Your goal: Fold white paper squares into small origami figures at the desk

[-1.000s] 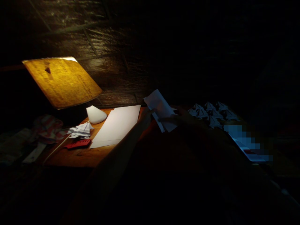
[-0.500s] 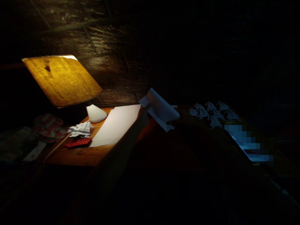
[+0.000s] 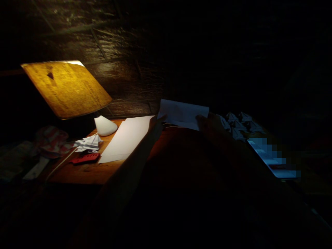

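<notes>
A sheet of paper point(image 3: 183, 112), curved over at its top, is held up above the dark middle of the table. My left hand point(image 3: 157, 125) is closed on its left edge, and my right hand point(image 3: 204, 122) grips the lower right corner. Deep shadow hides most of the fingers. Beside my left forearm lies a stack of white paper point(image 3: 127, 136) under the lamp light. Several folded paper shapes point(image 3: 237, 125) sit in rows to the right of my right hand.
On the left stands a lamp with a yellow shade point(image 3: 67, 90) and white base point(image 3: 105, 126). A red object point(image 3: 85, 158), crumpled striped paper point(image 3: 89, 143) and a cord point(image 3: 61, 164) lie near it. A lit phone or tablet point(image 3: 272, 160) rests at right; a wall rises behind.
The sheet has turned from a steep slant to nearly level and spread wider. My right hand has moved up and to the right with its corner. My left hand stays near the same spot.
</notes>
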`<state>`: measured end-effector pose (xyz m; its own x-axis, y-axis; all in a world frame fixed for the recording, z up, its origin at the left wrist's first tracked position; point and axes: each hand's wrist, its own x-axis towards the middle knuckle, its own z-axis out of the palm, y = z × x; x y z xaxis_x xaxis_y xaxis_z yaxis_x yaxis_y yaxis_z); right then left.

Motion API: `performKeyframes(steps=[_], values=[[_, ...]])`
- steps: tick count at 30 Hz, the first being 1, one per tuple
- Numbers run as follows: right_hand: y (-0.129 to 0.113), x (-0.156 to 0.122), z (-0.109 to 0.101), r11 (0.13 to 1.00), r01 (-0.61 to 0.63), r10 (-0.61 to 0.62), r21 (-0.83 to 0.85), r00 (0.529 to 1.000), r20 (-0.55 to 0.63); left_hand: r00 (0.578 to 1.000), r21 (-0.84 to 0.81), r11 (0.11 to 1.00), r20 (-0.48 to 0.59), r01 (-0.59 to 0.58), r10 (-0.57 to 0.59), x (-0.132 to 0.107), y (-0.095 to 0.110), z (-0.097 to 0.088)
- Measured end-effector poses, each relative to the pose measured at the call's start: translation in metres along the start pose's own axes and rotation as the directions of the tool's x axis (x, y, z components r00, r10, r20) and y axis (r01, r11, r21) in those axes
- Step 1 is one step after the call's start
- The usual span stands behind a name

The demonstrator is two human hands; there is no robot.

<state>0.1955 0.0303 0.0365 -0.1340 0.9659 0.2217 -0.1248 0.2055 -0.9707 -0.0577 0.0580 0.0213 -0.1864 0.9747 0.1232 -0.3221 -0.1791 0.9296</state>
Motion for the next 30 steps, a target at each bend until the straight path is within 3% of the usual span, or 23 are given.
performKeyframes(steps=[3,8,14,20,30], values=[[0.001,0.002,-0.003,0.998,-0.051,0.051,0.038,0.999,0.001,1.000,-0.014,1.000,0.003,-0.019,0.019,0.001,-0.002,0.001],[0.022,0.016,-0.001,0.967,-0.215,0.218,0.134,0.976,-0.002,0.999,-0.078,0.996,-0.001,-0.053,0.053,0.006,-0.002,0.000],[0.033,0.022,-0.004,0.976,-0.144,0.145,0.163,0.989,0.006,1.000,-0.022,1.000,0.025,-0.015,0.016,0.005,-0.003,-0.003],[0.037,0.027,-0.006,0.990,-0.050,0.060,0.129,0.995,-0.075,0.999,0.074,0.997,0.040,-0.023,0.020,-0.001,-0.005,-0.004],[0.041,0.031,-0.008,0.993,-0.037,0.055,0.115,0.985,-0.162,1.000,0.111,0.994,0.025,-0.018,0.015,-0.001,-0.005,0.000]])
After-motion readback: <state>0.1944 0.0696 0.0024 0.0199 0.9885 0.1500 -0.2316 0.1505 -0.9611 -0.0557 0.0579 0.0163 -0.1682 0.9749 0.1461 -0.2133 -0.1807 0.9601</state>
